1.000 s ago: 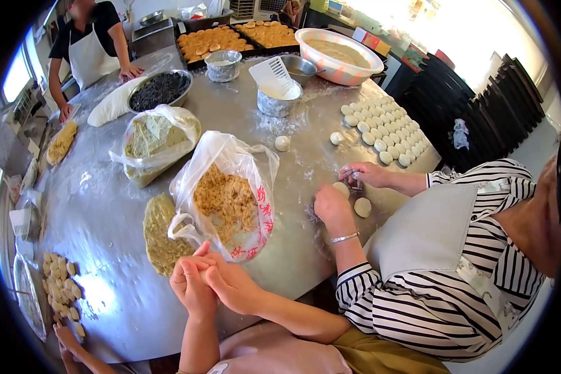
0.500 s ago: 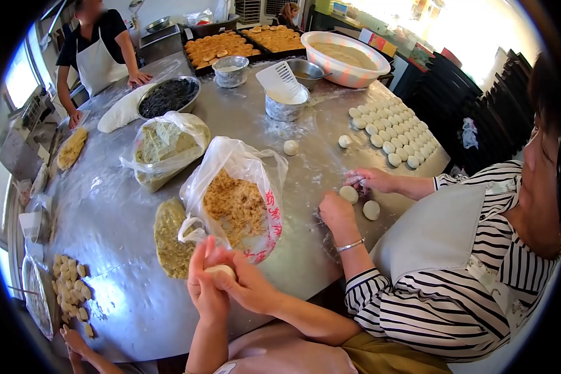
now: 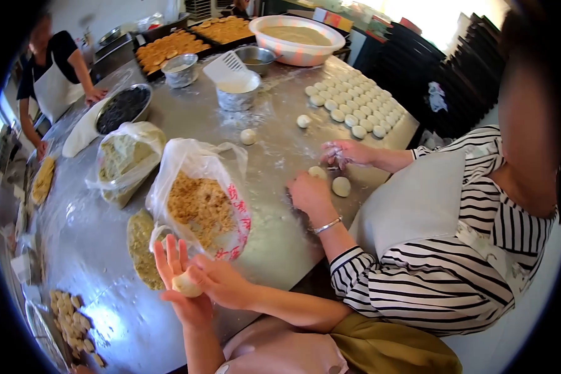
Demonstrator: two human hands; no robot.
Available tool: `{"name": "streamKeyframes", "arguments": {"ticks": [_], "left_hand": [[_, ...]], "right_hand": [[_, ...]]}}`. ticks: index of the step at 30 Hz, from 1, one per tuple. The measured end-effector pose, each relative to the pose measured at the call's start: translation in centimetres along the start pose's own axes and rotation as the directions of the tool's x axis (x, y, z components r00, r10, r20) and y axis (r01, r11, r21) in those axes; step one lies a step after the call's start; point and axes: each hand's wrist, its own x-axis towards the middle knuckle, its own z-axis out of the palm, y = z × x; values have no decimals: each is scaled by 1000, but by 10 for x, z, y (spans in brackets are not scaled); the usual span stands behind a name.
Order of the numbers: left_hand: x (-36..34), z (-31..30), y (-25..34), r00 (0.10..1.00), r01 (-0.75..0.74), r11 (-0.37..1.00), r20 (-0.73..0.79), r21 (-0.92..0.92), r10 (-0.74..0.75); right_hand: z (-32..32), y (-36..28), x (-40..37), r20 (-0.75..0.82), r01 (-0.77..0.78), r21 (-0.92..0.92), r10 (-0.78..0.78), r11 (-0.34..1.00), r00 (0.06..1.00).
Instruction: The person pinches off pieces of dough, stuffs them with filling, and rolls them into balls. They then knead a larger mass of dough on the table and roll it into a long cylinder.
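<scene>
A pale dough ball (image 3: 186, 285) rests in my left hand (image 3: 192, 306), whose fingers point upward behind it. My right hand (image 3: 225, 283) is curled against the dough's right side, thumb and fingers bent; part of the contact is hidden. Just beyond my hands stands an open plastic bag (image 3: 179, 161) of crumbly brown filling (image 3: 199, 206). A flattened greenish mass (image 3: 140, 249) lies left of the bag, partly covered by it. Behind sits another bag of pale green filling (image 3: 123, 159).
At right, a co-worker's hands (image 3: 315, 193) handle dough balls (image 3: 341, 186). Rows of dough balls (image 3: 358, 106) lie farther back. A large basin (image 3: 296, 59), a tub with a white scraper (image 3: 225, 67) and trays of baked pastries (image 3: 168, 50) stand behind. Dough pieces (image 3: 71, 324) lie lower left.
My left fingers have opened and spread, so the dough ball shows more. My right hand has shifted slightly around it. The view has swung right, so the table's things appear farther left.
</scene>
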Motion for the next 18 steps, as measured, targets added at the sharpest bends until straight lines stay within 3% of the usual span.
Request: {"name": "streamKeyframes", "arguments": {"ticks": [2,4,6,8,11,13,14,16,17,18], "left_hand": [[-1,-32,-8,995,16,965,95,264,-42],[1,-49,-10,991,28,977,120,212,-55],[4,-56,-6,991,61,963,103,262,-91],[6,-51,-7,997,74,984,-37,161,-69],[9,-82,-10,994,85,996,-78,33,-82],[12,-73,-4,980,131,990,-145,-44,-136],[12,-75,-2,970,161,984,-173,-81,-173],[13,-82,3,972,205,964,-79,-171,-221],[13,-90,3,967,238,952,-45,-195,-251],[11,-101,5,960,269,939,-15,-214,-279]], "right_hand": [[11,9,4,2,91,46,-91,995,996],[14,8,4,-27,237,140,-236,961,971],[12,12,4,74,161,100,-169,982,983],[6,3,6,181,72,28,-76,997,981],[2,22,9,202,51,-87,-33,995,979],[-20,-7,2,167,16,-139,8,990,986],[-37,-15,-5,249,69,-175,-24,982,968],[-64,-24,-23,412,170,-227,-64,959,909],[-92,-29,-32,339,119,-224,-37,967,940],[-135,-32,-43,106,15,-189,5,982,994]]}}
